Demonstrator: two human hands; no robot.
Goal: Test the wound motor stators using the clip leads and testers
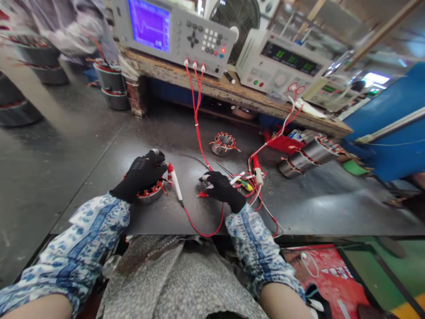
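Note:
My left hand [139,175], in a black glove, lies over a small wound stator [151,193] with orange-red lacing, its fingers bent around the upper side. The palm hides most of the stator. Just right of those fingertips is a white-handled test clip [177,186] with a red end, close to the stator's wires; whether it grips one I cannot tell. My right hand [219,188], also black-gloved, has its fingers curled around a red test clip [202,194], whose tip shows beneath them. A red lead [207,235] loops between the hands on the dark tabletop.
Another small stator [224,144] stands behind my hands. Tangled leads, a white-and-red clip [258,173] and a yellow-green screwdriver [245,184] lie right. Stacked stators [307,158] lie farther right. A tester with blue screen [149,24] sits on the wooden shelf [212,88]. A co-worker's sleeve [79,35] shows upper left.

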